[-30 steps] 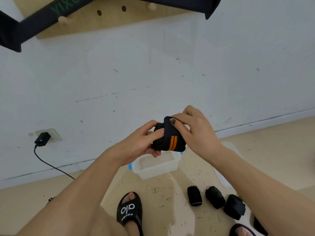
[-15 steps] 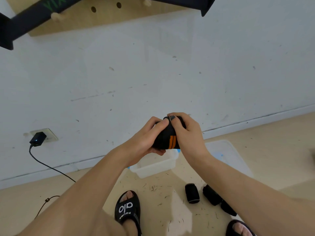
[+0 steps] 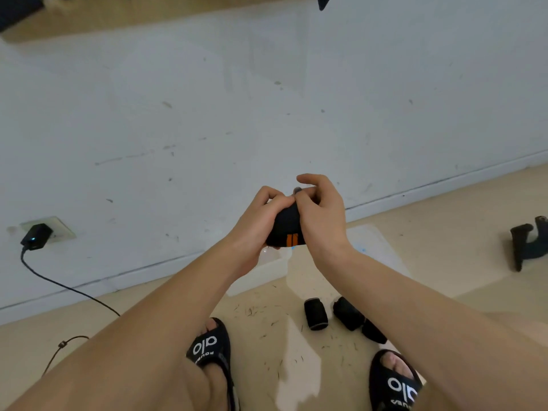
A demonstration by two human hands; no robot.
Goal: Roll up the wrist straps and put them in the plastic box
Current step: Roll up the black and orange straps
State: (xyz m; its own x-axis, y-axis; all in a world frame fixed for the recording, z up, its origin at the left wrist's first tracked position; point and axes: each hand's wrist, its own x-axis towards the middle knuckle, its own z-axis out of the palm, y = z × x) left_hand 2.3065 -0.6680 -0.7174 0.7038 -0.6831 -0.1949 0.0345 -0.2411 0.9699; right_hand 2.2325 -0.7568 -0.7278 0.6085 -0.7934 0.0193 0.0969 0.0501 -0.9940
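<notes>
A black wrist strap with orange stripes (image 3: 287, 229), rolled into a bundle, is held in the air between both hands. My left hand (image 3: 256, 222) grips it from the left and my right hand (image 3: 321, 216) grips it from the right, fingers curled over its top. Directly below stands the clear plastic box (image 3: 267, 269), mostly hidden by my left forearm. Three rolled black straps lie on the floor: one (image 3: 315, 314), a second (image 3: 347, 313), and a third (image 3: 373, 332) partly under my right arm.
The box's clear lid (image 3: 376, 247) lies flat to the right of the box. A black object (image 3: 527, 241) sits on the floor at far right. A charger (image 3: 36, 236) with cable is plugged in at left. My sandalled feet (image 3: 210, 345) stand near the bottom.
Both hands closed tighter over the strap roll, the right thumb now over its top. The view tilted down and left, bringing the black object at far right into sight.
</notes>
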